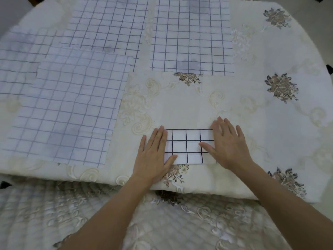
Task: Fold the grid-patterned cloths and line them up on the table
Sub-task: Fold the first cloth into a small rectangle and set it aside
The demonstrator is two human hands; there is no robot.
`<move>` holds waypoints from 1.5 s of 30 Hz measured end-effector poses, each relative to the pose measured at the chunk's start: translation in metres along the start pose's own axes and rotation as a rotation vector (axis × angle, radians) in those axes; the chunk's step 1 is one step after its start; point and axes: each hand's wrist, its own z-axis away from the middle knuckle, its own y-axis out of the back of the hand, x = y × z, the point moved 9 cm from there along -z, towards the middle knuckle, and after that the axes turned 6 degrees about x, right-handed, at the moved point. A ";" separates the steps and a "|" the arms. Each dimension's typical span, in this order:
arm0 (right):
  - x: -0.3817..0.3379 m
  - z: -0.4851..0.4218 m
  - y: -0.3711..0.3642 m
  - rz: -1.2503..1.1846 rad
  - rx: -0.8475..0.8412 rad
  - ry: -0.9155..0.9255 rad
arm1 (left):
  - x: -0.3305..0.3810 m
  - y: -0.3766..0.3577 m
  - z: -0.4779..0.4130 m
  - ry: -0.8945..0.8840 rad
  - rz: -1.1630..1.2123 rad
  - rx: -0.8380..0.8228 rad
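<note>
Folded grid cloth (187, 146): a small white rectangle with bold black lines. It lies close to the near edge of the table (270, 123), about midway along that edge. Your left hand (153, 154) lies flat on its left end, fingers straight and together, thumb across the near left corner. Your right hand (227, 147) lies flat on the right end, fingers spread, thumb reaching inward over the cloth. Neither hand grasps anything; both are open palms bearing down. This looks like pressing to set the creases and square the edges so the packet stays flat where it will sit. Four unfolded grid cloths lie spread on the floral tablecloth (198, 105), their lines paler. The nearest cloth (70, 109) is toward the near left corner, and a second cloth (19, 56) is at the left edge. A third cloth (104, 27) lies toward the far edge. These three overlap, so lifting one may drag its neighbours. The fourth cloth (191, 35) lies apart, at the far edge beyond your hands. A quilted cover (54, 213) shows below the near edge.
</note>
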 end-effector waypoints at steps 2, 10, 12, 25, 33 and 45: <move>-0.013 -0.019 0.018 -0.133 0.019 0.108 | 0.006 0.003 0.001 -0.024 0.024 0.015; -0.045 -0.076 0.009 -0.325 -0.310 0.236 | 0.013 0.005 0.005 -0.059 0.017 0.044; -0.045 -0.082 0.004 -0.346 -0.379 0.210 | 0.014 0.007 0.006 -0.057 0.023 0.052; -0.038 -0.052 0.007 -0.790 -0.612 0.128 | -0.002 0.025 0.016 0.229 0.462 0.149; -0.013 0.006 -0.004 -1.711 -0.578 -0.390 | 0.004 0.016 0.016 0.902 1.280 0.093; -0.010 0.064 0.015 -1.976 -0.271 -0.554 | 0.068 0.053 0.000 0.692 1.277 -0.017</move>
